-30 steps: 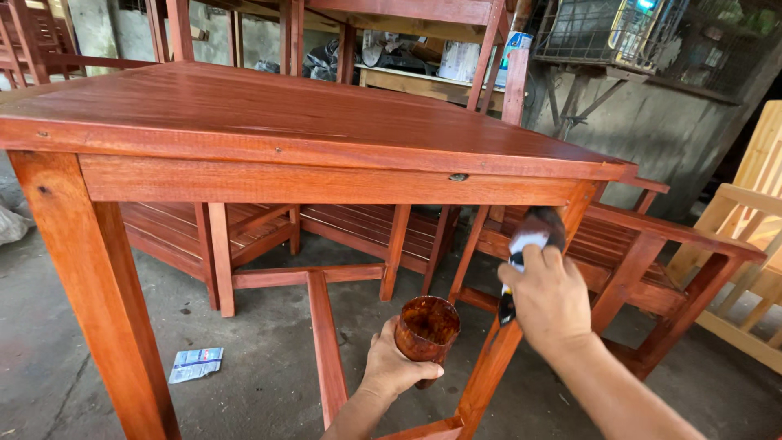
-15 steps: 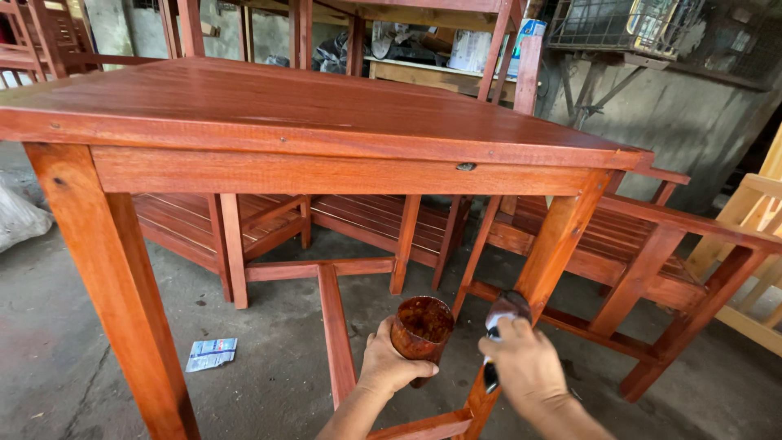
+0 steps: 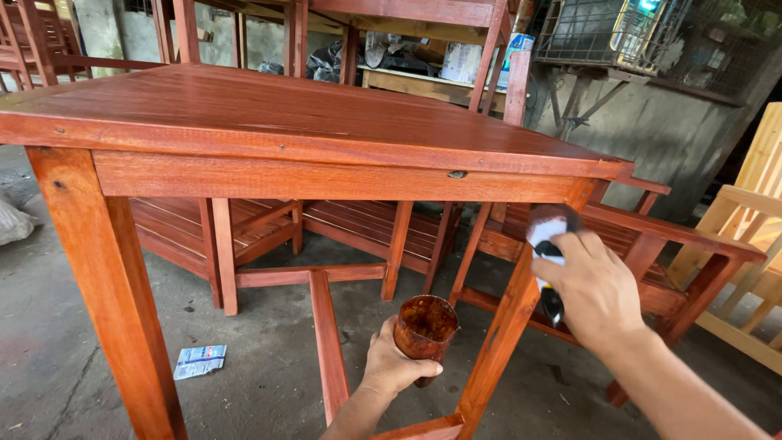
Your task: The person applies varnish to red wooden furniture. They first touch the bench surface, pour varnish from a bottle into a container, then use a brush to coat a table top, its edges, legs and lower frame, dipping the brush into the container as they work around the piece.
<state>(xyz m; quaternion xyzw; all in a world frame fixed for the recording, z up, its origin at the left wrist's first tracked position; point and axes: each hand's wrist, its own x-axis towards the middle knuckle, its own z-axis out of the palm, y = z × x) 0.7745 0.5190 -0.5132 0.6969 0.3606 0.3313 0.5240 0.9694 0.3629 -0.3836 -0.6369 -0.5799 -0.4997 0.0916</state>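
A reddish-brown wooden table (image 3: pixel 269 122) fills the view. My left hand (image 3: pixel 389 367) is low under it, wrapped around a small stained cup (image 3: pixel 424 324) of red-brown finish. My right hand (image 3: pixel 593 287) grips a paintbrush (image 3: pixel 547 240) with a dark handle and pale bristles, pressed against the upper part of the table's front right leg (image 3: pixel 509 322). The cup sits just left of that leg.
Reddish wooden chairs (image 3: pixel 652 244) and slatted benches (image 3: pixel 366 224) stand behind the table. Unfinished pale wood frames (image 3: pixel 753 236) are at the right. A scrap of paper (image 3: pixel 199 360) lies on the concrete floor. The front left leg (image 3: pixel 114 301) is close by.
My right hand dipped down beside the cup, then rose with the brush back up to the top of the front right leg. My left hand kept the cup nearly still.
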